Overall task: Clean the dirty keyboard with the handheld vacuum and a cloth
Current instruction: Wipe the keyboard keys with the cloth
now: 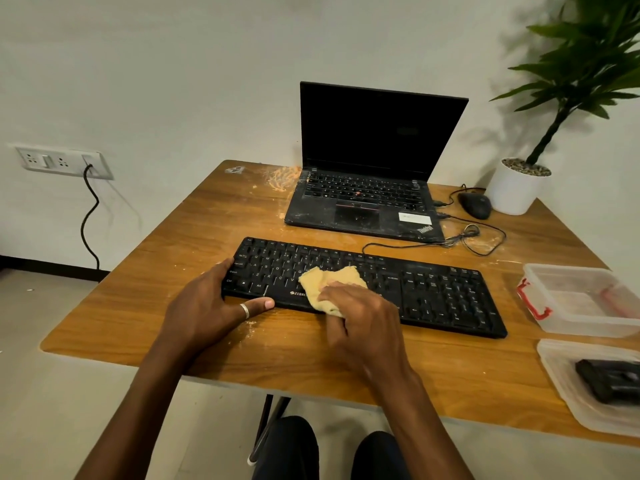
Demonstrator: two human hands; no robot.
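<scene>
A black keyboard (pixel 433 289) lies across the middle of the wooden table (pixel 156 271), dusty on its right half. My left hand (pixel 214 303) grips the keyboard's left end, thumb along the front edge. My right hand (pixel 360 317) holds a crumpled yellow cloth (pixel 329 280) and presses it onto the keys near the space bar. A dark object (pixel 609 381), possibly the handheld vacuum, lies in a clear tub (pixel 561 379) at the right edge.
A dusty open laptop (pixel 367 199) stands behind the keyboard, with a wired mouse (pixel 475 205) and a potted plant (pixel 519 188) to its right. A second clear tub with red clips (pixel 554 306) sits on the right. Sawdust (pixel 282 178) lies at the back.
</scene>
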